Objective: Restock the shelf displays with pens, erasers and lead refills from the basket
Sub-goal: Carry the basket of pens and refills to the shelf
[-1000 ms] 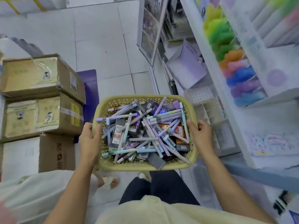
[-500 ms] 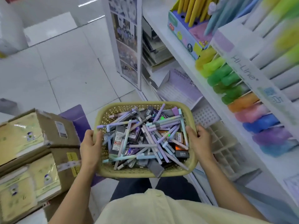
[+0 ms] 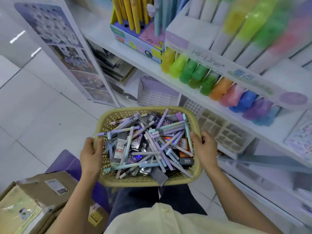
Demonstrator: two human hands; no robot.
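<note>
A yellow-green perforated basket (image 3: pixel 108 122) hangs in front of me at waist height. It is heaped with pastel pens (image 3: pixel 167 131), dark lead-refill packs (image 3: pixel 120 147) and boxed erasers (image 3: pixel 184 147). My left hand (image 3: pixel 90 153) grips the basket's left rim, thumb inside. My right hand (image 3: pixel 205 148) grips the right rim in the same way. To the right, white shelves (image 3: pixel 152 68) carry a highlighter display (image 3: pixel 219 86) in rainbow colours and a pen stand with yellow pens (image 3: pixel 133 12). A lower shelf holds a divided organiser tray (image 3: pixel 224 134) with open compartments.
Stacked cardboard boxes (image 3: pixel 42 191) stand at my lower left beside a purple panel (image 3: pixel 67 162). A tall printed poster board (image 3: pixel 67 53) leans at the shelf's end. An open lilac display box (image 3: pixel 157 93) sits on the lower shelf. White floor tiles (image 3: pixel 42 107) lie to the left.
My view has swung up and right toward the shelves; the boxes slid to the lower left. Both hands hold the basket as before.
</note>
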